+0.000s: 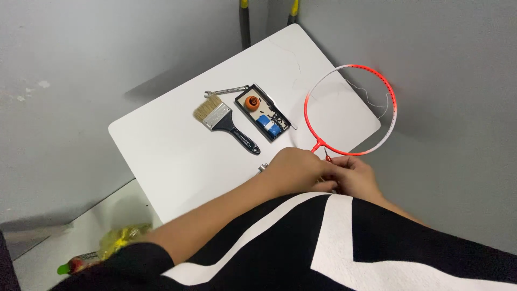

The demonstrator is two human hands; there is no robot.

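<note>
Both hands are meeting at the near right corner of the white tabletop (177, 156), at the throat of a red and white racket frame (351, 110). The left hand (293, 170) is covering the shaft with fingers curled; what they are gripping I cannot tell. The right hand (356, 175) is pinching in beside it, fingers narrow. The racket hoop is overhanging the right edge. A paintbrush (223, 123), wrench (226, 91) and black tray (265, 112) are lying mid-tabletop.

A paintbrush (225, 123), spanner (226, 91) and small black tray (264, 112) lie on the white table (161, 145).
</note>
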